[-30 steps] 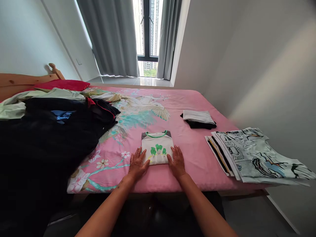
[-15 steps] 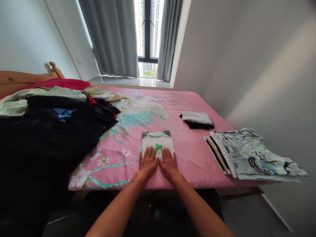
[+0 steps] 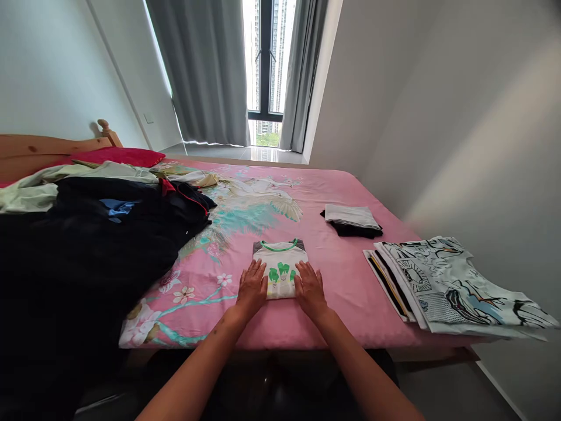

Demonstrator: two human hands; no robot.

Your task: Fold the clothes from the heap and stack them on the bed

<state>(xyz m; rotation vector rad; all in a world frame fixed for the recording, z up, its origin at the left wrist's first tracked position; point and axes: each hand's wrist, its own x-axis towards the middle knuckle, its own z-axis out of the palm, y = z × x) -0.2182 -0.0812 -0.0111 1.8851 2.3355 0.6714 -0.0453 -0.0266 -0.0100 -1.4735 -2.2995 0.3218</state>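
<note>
A folded white shirt (image 3: 280,257) with grey shoulders, a green neckline and a green vegetable-like print lies flat near the front edge of the bed. My left hand (image 3: 252,286) is at its left side, fingers stretched out, the fingertips at the cloth's edge. On the opposite side my right hand (image 3: 310,289) has its fingers extended over the right edge. Neither hand grips anything. Whether the palms press on the cloth or hover just above it, I cannot tell.
A pink flowered bedsheet (image 3: 245,257) covers the bed. Dark clothes (image 3: 109,234) heap on the left beside a red pillow (image 3: 118,155). To the right lie a small grey-and-black folded stack (image 3: 353,216) and a larger stack of folded clothes (image 3: 442,286), close to the wall.
My hands have moved apart from the middle of the shirt to its two sides, uncovering the green print. The view has tilted slightly upward.
</note>
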